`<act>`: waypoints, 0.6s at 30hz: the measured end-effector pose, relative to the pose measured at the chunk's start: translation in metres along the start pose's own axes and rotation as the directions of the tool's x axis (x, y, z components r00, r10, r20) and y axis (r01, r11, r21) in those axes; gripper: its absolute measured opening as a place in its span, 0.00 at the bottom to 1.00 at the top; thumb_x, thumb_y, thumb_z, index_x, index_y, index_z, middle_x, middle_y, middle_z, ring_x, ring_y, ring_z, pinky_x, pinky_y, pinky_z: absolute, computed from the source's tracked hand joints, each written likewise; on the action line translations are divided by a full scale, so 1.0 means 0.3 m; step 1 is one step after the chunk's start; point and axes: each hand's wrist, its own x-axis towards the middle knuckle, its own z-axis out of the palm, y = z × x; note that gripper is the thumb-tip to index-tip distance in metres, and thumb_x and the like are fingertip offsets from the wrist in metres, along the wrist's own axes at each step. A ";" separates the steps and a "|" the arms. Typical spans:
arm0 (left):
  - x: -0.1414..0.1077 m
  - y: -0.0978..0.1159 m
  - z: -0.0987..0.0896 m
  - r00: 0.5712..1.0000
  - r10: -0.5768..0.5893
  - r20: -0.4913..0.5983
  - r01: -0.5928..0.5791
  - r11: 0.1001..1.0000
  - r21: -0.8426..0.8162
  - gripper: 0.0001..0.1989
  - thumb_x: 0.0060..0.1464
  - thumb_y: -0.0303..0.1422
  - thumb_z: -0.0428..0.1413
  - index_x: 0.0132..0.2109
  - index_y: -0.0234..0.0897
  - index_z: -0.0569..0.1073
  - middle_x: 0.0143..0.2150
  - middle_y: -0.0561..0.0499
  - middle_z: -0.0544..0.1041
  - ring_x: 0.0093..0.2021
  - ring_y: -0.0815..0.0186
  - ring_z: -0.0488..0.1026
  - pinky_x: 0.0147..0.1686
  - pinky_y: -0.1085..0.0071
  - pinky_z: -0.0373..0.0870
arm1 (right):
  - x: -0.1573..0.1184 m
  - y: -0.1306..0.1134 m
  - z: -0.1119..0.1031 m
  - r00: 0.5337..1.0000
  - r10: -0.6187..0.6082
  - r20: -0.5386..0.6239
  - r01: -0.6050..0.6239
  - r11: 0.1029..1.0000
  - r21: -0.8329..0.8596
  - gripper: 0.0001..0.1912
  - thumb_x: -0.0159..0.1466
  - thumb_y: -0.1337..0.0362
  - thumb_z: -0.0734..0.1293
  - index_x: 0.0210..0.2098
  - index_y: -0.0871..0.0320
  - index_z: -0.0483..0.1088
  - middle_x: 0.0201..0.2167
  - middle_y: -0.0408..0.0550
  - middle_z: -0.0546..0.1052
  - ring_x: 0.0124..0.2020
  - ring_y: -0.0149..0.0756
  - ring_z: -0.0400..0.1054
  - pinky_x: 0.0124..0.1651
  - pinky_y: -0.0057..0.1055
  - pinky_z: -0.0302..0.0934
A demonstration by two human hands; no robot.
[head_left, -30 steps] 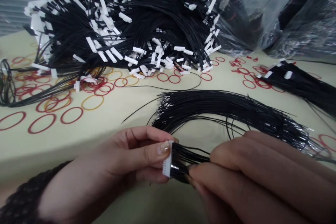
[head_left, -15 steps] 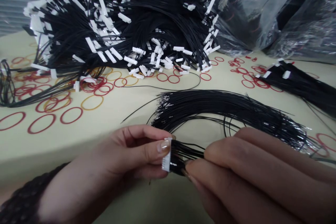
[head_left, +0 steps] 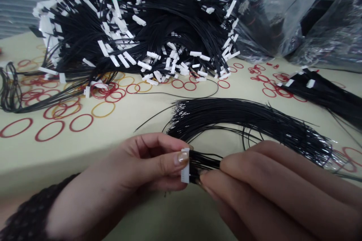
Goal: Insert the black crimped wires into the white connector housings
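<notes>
Between the thumb and fingers of my left hand is a small white connector housing, its slotted side facing me. Thin black wires run out of the housing to the right. My right hand pinches these wires close to the housing; its fingertips partly hide them. Just behind both hands lies a curved bundle of loose black wires with shiny metal terminals at its ends.
A large heap of black wire harnesses with white connectors fills the back. Red and yellow rubber bands lie scattered on the pale table. Clear plastic bags stand at back right, near another black harness bundle.
The whole view has shifted slightly. My left hand and the connector housing sit a little closer to my right hand, and both hands keep their grip.
</notes>
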 end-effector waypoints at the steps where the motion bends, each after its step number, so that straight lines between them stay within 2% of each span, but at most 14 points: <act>1: -0.001 -0.001 0.000 1.000 0.003 -0.008 -0.003 1.000 0.004 0.05 0.43 0.24 0.61 0.31 0.38 0.76 0.23 0.56 0.75 0.25 0.75 0.73 0.26 0.86 0.70 | -0.001 -0.001 0.009 1.000 0.007 -0.018 -0.007 1.000 -0.001 0.10 0.55 0.72 0.60 0.20 0.55 0.67 0.22 0.42 0.73 0.23 0.29 0.65 0.23 0.28 0.59; 6: -0.004 0.002 0.012 0.999 -0.003 -0.038 0.003 1.000 -0.003 0.05 0.42 0.24 0.62 0.30 0.38 0.77 0.23 0.55 0.75 0.25 0.74 0.74 0.26 0.85 0.70 | -0.006 -0.004 0.054 0.992 0.018 -0.123 -0.017 1.000 0.007 0.13 0.54 0.74 0.57 0.19 0.55 0.67 0.18 0.41 0.71 0.21 0.29 0.63 0.23 0.29 0.57; 10: 0.003 0.004 0.020 0.997 0.003 -0.072 -0.003 1.000 0.000 0.06 0.41 0.25 0.62 0.31 0.36 0.76 0.27 0.53 0.77 0.27 0.73 0.74 0.29 0.83 0.71 | 0.002 0.001 0.066 0.993 -0.023 -0.112 0.029 0.998 0.057 0.16 0.56 0.74 0.56 0.15 0.57 0.65 0.17 0.42 0.68 0.20 0.27 0.60 0.22 0.26 0.56; 13: 0.007 0.000 0.018 0.998 0.002 -0.058 -0.001 1.000 0.013 0.05 0.43 0.26 0.62 0.31 0.35 0.76 0.27 0.53 0.76 0.27 0.74 0.73 0.29 0.83 0.70 | 0.007 0.006 0.066 0.994 -0.078 -0.079 0.082 0.996 0.045 0.17 0.58 0.74 0.54 0.18 0.58 0.66 0.18 0.43 0.67 0.20 0.28 0.58 0.21 0.26 0.54; 15: 0.007 -0.003 0.016 0.999 -0.001 -0.036 0.002 1.000 0.017 0.06 0.43 0.26 0.61 0.32 0.35 0.75 0.26 0.53 0.75 0.26 0.75 0.72 0.29 0.84 0.68 | 0.007 0.012 0.060 0.993 -0.118 -0.013 0.119 0.990 0.075 0.15 0.59 0.72 0.55 0.22 0.59 0.68 0.20 0.43 0.68 0.22 0.29 0.59 0.22 0.26 0.55; 18: 0.002 -0.001 0.019 1.000 -0.005 -0.001 0.005 0.996 0.090 0.07 0.43 0.26 0.61 0.34 0.35 0.75 0.26 0.54 0.75 0.25 0.76 0.71 0.28 0.84 0.67 | 0.014 0.030 0.038 0.990 -0.063 0.129 0.031 0.972 0.235 0.07 0.58 0.70 0.60 0.27 0.57 0.69 0.23 0.41 0.69 0.24 0.27 0.60 0.24 0.24 0.56</act>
